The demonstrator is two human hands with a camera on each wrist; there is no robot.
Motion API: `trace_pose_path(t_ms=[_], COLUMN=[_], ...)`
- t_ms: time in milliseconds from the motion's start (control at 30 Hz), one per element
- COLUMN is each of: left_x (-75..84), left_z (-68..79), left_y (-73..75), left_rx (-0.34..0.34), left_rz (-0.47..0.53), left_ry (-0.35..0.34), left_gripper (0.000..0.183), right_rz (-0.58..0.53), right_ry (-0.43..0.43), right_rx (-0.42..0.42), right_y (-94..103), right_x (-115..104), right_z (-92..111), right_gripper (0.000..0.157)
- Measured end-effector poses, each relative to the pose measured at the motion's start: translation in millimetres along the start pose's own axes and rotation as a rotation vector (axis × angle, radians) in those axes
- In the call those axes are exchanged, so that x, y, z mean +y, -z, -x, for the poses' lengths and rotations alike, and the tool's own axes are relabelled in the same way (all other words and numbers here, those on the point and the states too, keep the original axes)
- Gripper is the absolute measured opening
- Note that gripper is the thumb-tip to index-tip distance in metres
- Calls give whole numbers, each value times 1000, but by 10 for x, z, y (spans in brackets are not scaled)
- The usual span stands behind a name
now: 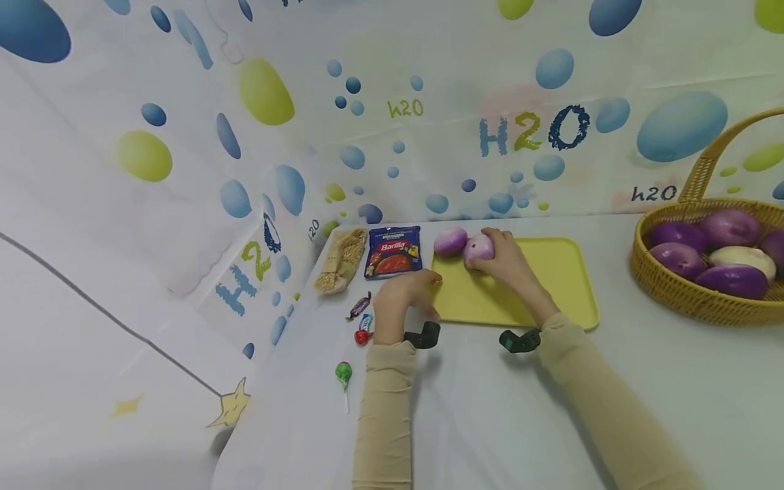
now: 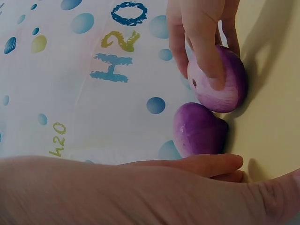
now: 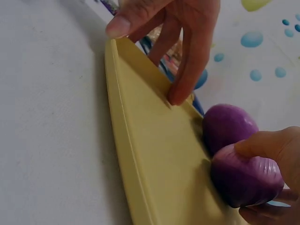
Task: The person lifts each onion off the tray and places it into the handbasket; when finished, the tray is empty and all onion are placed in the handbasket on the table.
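Observation:
My right hand grips a red onion between thumb and fingers at the far left of a yellow tray. A second red onion lies just left of it, the two side by side, also visible in the left wrist view. At the tray's left end is my left hand, holding no object. In the right wrist view its thumb is at the tray's corner, and a fingertip reaches down to the tray along another edge, the fingers loosely bent.
A wicker basket of purple and whitish produce stands on the right. Left of the tray lie a Barilla pouch, a bag of tan pieces, a wrapped candy, a red lollipop and a green lollipop. Printed cloth rises behind.

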State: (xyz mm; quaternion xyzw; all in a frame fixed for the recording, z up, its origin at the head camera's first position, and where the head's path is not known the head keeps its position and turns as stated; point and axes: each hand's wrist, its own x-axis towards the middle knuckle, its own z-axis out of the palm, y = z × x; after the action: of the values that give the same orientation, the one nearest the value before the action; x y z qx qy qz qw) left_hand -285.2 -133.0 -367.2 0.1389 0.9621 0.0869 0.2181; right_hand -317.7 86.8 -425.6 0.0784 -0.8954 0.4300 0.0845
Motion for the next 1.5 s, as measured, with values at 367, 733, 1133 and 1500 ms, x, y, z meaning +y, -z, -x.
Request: trace_pose_path(t_ms=[367,733,1133,1500], left_x=[138,33,37,60], left_z=[-17,76,91,71], left_y=[32,-19,22,41], left_rx=[-40,-33,-35,-48], left_rz=[5,57,119,123], left_ry=[28,64,75,65], left_gripper=[82,82,84,85], right_rz=[-2,-52,-28,54], right_ry=[-41,-225,-533,-604], right_rx=[183,538,843,895], right_y=[630,1665,2460,2546], right_x=[171,415,663,682], right_z=[300,726,1061,1120], right_gripper=[76,81,70,64])
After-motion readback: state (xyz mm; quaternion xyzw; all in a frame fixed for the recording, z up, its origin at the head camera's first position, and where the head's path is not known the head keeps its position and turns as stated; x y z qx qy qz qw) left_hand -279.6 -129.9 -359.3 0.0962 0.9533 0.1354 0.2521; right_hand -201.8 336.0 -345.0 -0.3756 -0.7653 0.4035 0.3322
